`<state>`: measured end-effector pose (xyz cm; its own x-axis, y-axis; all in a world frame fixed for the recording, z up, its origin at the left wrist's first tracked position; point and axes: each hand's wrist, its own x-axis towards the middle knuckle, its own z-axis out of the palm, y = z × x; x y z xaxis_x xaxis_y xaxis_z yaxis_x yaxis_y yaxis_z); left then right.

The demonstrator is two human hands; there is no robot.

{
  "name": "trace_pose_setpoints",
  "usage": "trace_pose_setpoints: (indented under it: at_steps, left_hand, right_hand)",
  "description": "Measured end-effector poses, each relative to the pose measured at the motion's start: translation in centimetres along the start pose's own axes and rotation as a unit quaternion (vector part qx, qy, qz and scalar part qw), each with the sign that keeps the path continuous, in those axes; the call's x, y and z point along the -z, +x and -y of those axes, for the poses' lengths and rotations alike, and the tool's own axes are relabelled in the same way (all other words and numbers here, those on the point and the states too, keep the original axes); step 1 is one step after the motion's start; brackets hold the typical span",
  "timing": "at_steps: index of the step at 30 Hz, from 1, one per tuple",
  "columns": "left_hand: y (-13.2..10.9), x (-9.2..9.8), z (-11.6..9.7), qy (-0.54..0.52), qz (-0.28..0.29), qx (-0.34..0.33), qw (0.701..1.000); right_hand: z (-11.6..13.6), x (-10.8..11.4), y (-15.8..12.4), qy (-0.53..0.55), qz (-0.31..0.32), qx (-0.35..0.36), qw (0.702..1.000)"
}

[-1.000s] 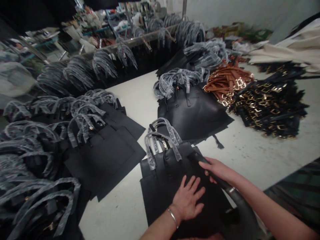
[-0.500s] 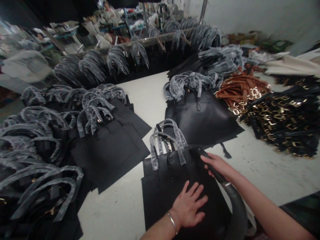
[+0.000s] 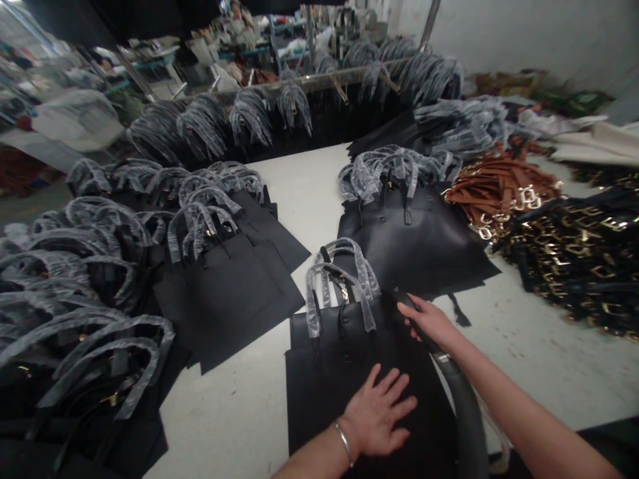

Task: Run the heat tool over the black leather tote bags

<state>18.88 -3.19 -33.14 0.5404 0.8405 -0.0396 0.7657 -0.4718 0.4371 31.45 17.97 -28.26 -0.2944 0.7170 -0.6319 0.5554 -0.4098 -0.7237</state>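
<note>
Your left hand (image 3: 377, 412) lies spread wide and flat on a black leather tote bag (image 3: 319, 399), with a thin silver bangle (image 3: 343, 442) on the wrist. The bag sits on the white desk (image 3: 234, 432) right in front of you, its handles wrapped in clear plastic film (image 3: 342, 286) and pointing away from you. Your right hand (image 3: 429, 320) curls narrow around a thick black strap (image 3: 466, 412) with a metal fitting (image 3: 441, 358), which runs along the bag's right side.

To your left, a stack of flat black tote bags (image 3: 224, 296) lies overlapping on the desk, with more wrapped-handled bags heaped beyond it. Ahead, a second black leather stack (image 3: 414, 249) rests just past your bag. Further right, tan leather straps with gold buckles (image 3: 504, 186) sit beside a dark heap of black straps with gold hardware (image 3: 564, 256). The desk is scuffed and speckled there, and cream fabric (image 3: 594, 146) lies at the far right.

Along the back, bags hang by their handles from a metal rail (image 3: 319, 80). Behind it, cluttered workshop shelving (image 3: 279, 40) crowds the room, and a white wall (image 3: 524, 40) closes off the right.
</note>
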Motion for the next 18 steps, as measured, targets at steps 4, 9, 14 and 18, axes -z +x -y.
trace_pose_setpoints:
  at_steps: [4, 9, 14, 18]
  left_hand:
    - [-0.1, -0.5, 0.1, -0.006, -0.015, 0.000, 1.000]
    - [-0.5, -2.2, 0.4, -0.025, -0.047, -0.015, 0.998]
    - [-0.5, -2.8, 0.5, -0.043, -0.067, -0.024, 0.997]
    - [-0.5, -2.5, 0.5, -0.039, -0.068, -0.022, 0.997]
  right_hand:
    - [-0.6, 0.1, -2.8, -0.021, -0.018, 0.027, 0.999]
    - [-4.0, -0.6, -7.6, -0.008, 0.110, -0.031, 0.993]
    - [-5.0, -4.1, -7.3, -0.015, 0.145, -0.047, 0.988]
    - [-4.6, -5.1, -6.6, -0.033, 0.135, -0.011, 0.990]
